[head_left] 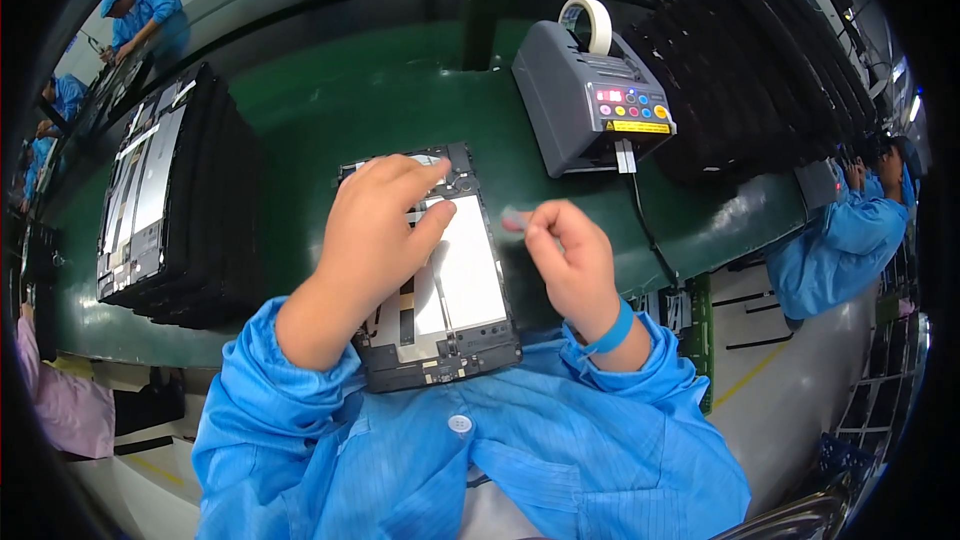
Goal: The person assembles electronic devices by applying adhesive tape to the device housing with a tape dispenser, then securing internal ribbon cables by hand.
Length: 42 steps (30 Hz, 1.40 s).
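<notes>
In front of me on the green bench lies a tablet-like device chassis (465, 285), black-framed with a bright silvery panel and small circuit parts at its near end. My left hand (385, 220) rests over its upper left part, thumb and fingers apart, covering some of the components. Just right of the chassis, my right hand (575, 260) is closed in a pinch. A small greyish piece (514, 220) shows at its fingertips, too blurred to name. A blue band (612, 328) circles my right wrist.
A grey tape dispenser (575, 105) with a tape roll (595, 20) stands beyond my right hand, its cable (645, 215) trailing down. Similar chassis form a tall stack (165, 190) at left. Black stacked trays (710, 70) fill the far right. Co-workers in blue sit around.
</notes>
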{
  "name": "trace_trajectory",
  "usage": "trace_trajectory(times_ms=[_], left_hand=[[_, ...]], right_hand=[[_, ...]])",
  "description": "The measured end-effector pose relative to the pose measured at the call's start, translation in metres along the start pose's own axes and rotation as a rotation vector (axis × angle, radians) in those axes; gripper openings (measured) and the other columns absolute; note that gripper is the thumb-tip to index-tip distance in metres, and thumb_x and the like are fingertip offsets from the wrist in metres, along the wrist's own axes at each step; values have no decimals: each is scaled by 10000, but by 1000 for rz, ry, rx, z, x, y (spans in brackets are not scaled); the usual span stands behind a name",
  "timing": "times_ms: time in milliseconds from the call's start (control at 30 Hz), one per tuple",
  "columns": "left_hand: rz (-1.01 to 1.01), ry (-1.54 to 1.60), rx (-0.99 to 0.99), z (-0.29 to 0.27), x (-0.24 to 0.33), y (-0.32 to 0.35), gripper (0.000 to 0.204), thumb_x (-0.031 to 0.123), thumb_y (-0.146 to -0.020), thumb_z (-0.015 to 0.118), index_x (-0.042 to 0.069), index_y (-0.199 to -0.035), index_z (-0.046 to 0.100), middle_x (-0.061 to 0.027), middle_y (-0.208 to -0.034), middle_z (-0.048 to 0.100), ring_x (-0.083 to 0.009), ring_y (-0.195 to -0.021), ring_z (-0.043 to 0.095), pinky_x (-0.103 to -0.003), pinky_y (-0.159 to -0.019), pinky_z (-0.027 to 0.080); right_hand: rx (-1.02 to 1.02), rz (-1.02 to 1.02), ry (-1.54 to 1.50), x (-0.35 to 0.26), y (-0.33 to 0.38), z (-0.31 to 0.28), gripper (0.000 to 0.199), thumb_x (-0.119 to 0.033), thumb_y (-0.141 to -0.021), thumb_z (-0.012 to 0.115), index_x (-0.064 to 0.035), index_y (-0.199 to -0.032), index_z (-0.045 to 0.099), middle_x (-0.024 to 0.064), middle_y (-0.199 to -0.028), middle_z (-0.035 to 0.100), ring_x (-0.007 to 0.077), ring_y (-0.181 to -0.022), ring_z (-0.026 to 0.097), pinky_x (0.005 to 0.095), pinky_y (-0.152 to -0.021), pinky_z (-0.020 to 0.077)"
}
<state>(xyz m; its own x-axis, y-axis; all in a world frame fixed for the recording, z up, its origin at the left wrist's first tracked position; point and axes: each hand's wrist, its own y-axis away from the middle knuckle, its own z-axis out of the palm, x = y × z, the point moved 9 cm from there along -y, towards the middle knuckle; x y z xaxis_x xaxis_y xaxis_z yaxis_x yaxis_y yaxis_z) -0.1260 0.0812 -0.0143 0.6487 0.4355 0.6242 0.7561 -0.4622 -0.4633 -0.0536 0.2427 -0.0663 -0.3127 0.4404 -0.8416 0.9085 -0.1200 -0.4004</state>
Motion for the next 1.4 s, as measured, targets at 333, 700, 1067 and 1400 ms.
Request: trace_trajectory(times_ms=[333,700,1067,1400], left_hand=[[99,-360,-251,52,-22,-8,298,155,-736,669,36,-1010,672,-134,-1055,607,-306,-1024,549,-412,-887,431],[245,-409,-285,39,-11,18,304,161,-752,686,82,-1044,655,-105,-1106,605,-280,-1087,538,-421,-908,389],[250,-505,-197,30,-19,26,349,214,-717,708,136,-1055,667,-100,-1139,593,-320,-1147,499,-457,-905,384],[61,-295,-159,22,-43,21,240,189,-742,679,184,-976,730,-157,-1276,509,-392,-1277,369,-496,-1013,322]], right_hand=[[-235,117,75,25,-13,48,534,-68,-755,682,0,-1186,376,225,-1099,561,371,-1035,565,401,-873,474],[-300,322,-87,69,-72,59,560,-62,-804,650,-12,-1252,318,180,-1139,535,114,-777,576,251,-647,495],[-536,384,-271,67,-78,85,649,-3,-728,688,-15,-1264,323,150,-1202,451,80,-701,550,204,-632,479],[-815,-82,237,16,-83,78,132,-176,-823,628,-48,-818,595,105,-820,609,267,-764,592,374,-659,456]])
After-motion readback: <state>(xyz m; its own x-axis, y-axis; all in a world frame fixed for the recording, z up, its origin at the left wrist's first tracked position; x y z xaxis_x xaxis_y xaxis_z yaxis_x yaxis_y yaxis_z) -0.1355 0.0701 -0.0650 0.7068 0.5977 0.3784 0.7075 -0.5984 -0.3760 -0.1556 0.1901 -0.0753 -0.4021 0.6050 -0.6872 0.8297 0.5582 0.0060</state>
